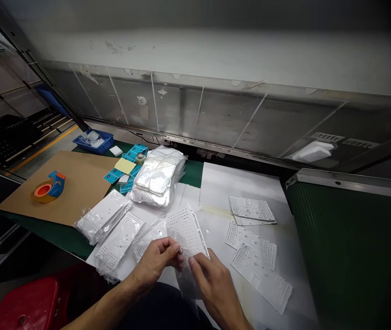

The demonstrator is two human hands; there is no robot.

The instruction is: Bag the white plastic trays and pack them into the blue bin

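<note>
My left hand [159, 261] is closed in a pinch on the edge of a clear plastic bag [187, 280]. My right hand [212, 279] grips the lower end of a white slotted panel [186, 227], with the bag's film around that end. The panel tilts upward away from me; how far it sits inside the bag I cannot tell. Left of my hands lie two bagged stacks of white panels, a nearer one [121, 240] and a farther one [103, 214]. Several loose white panels [260, 277] are spread out on the right.
A bundle of clear bags [159, 174] lies behind my hands, beside blue cards [113, 175] and a yellow note pad [125, 166]. A tape dispenser [56, 184] rests on brown cardboard [78, 169]. Farther back is a blue tray [104, 145]. A green conveyor belt [354, 238] runs along the right.
</note>
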